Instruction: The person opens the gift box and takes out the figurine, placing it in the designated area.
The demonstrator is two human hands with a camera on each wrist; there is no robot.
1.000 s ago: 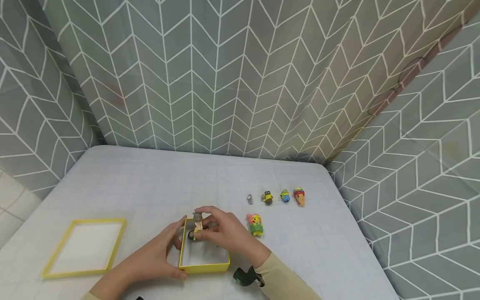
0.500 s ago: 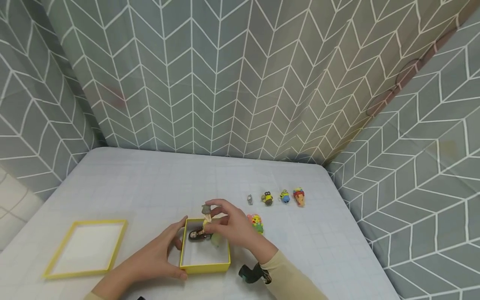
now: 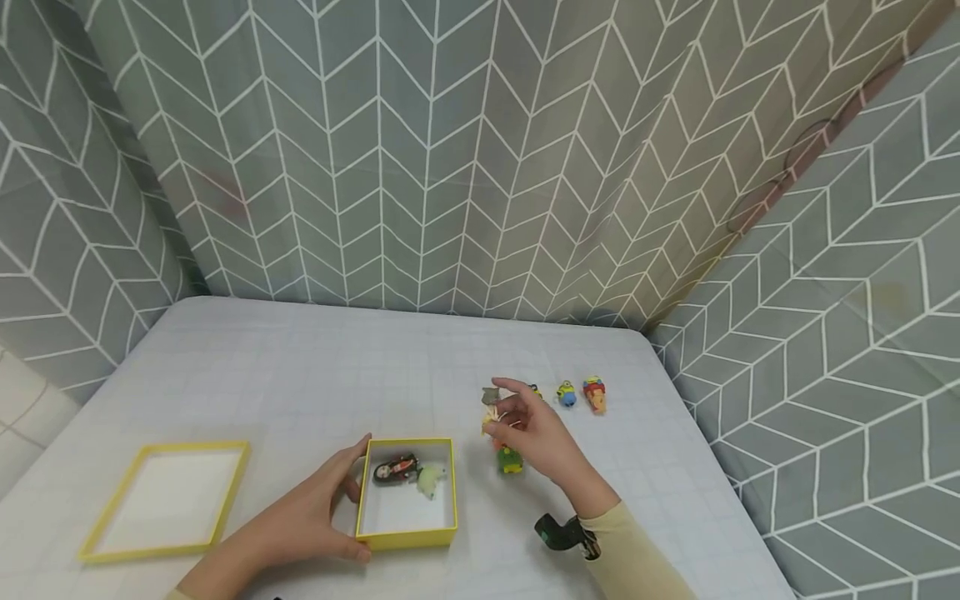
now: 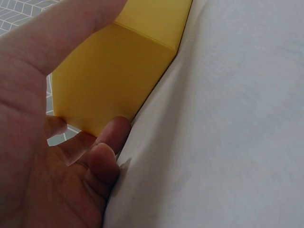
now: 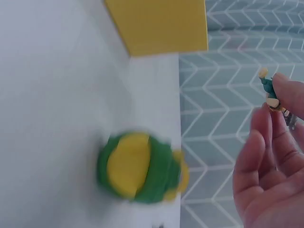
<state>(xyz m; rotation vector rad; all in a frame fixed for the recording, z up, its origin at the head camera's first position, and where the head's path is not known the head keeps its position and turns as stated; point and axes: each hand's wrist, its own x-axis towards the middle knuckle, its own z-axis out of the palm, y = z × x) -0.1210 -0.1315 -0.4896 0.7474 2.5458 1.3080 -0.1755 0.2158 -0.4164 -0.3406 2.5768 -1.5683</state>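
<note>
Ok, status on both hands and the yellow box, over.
Left hand holding yellow box, dark-haired figure and pale green toy inside. Right hand pinching small figurine aloft. Green-and-yellow toy close by, possibly in the way.

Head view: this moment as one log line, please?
left hand: holds yellow box | right hand: pinches small figure, outside box | in box: dark-haired figure, pale green toy
</note>
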